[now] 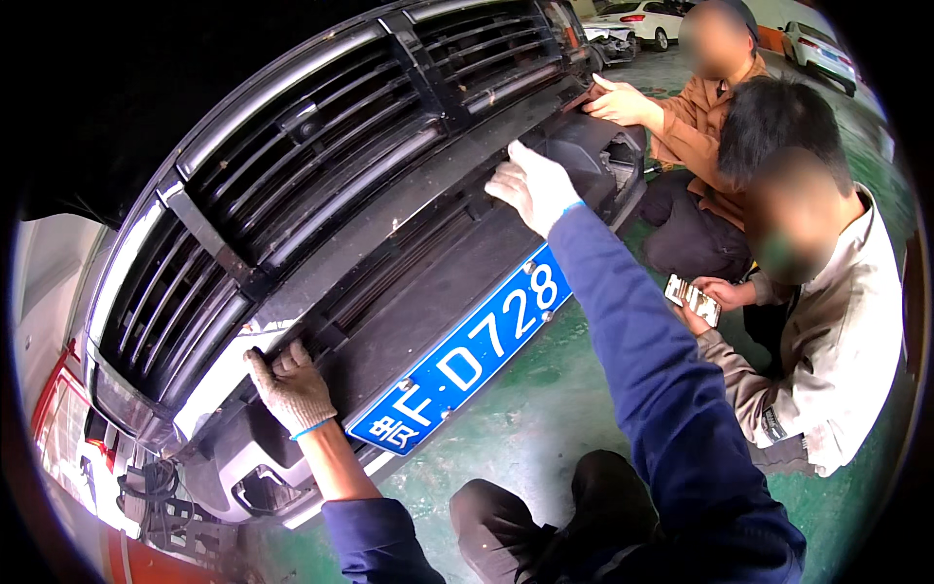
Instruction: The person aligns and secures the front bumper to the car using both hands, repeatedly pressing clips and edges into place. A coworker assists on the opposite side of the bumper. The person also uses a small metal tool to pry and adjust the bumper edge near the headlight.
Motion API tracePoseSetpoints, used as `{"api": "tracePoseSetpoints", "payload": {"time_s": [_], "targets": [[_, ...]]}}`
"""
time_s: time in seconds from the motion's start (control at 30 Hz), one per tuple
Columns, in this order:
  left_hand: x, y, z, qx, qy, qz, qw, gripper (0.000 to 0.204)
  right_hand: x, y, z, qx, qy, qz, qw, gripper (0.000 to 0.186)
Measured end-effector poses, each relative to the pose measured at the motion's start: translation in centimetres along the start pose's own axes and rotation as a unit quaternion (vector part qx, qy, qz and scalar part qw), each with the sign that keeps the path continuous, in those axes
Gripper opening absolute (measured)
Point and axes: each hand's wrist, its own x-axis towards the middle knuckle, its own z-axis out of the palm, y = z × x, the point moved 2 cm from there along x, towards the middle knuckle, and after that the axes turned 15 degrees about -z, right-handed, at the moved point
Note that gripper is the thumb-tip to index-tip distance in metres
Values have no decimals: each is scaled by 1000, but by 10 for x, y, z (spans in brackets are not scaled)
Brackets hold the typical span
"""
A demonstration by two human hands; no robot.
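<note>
Across the front of a vehicle, below its grille, runs a long dark trim strip [399, 224]. My left hand [292, 389], in a white knitted glove, has its fingers curled over the strip's lower edge at the left end. Farther right, my right hand [535, 187] wears a similar glove and grips the strip's edge with bent fingers. The fingertips of both hands are partly hidden by the strip. Beneath it lies the black bumper [428, 311], with a narrow slot showing between the two. A blue licence plate [467, 355] is fixed to the bumper's lower part.
The slatted grille [311, 127] rises above the strip. At the strip's right end is a co-worker's hand [623, 102]. Another person crouches nearby at right, holding a phone [693, 299]. Green floor [525, 428] spreads below; a white car [637, 19] stands behind.
</note>
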Motion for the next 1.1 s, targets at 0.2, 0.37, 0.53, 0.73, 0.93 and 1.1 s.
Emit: {"api": "tracePoseSetpoints", "payload": {"time_s": [0.2, 0.37, 0.53, 0.73, 0.93, 1.1], "targets": [[-3, 7, -3, -8, 1, 14, 1000, 44, 26, 28, 23, 116, 40, -1, 992, 43], [-4, 0, -9, -8, -27, 19, 999, 38, 28, 39, 13, 194, 54, -33, 979, 46], [-15, 3, 0, -8, -5, 19, 1000, 48, 25, 43, 14, 236, 33, -30, 971, 49], [-9, -6, 6, 21, -73, -29, 997, 44, 36, 50, 8, 238, 79, -17, 968, 49], [10, 1, -13, 47, -67, -25, 996, 41, 34, 53, 15, 225, 92, -35, 969, 48], [-5, 1, -12, 21, -80, -47, 995, 40, 34, 49, 8, 252, 73, -23, 965, 54]]}}
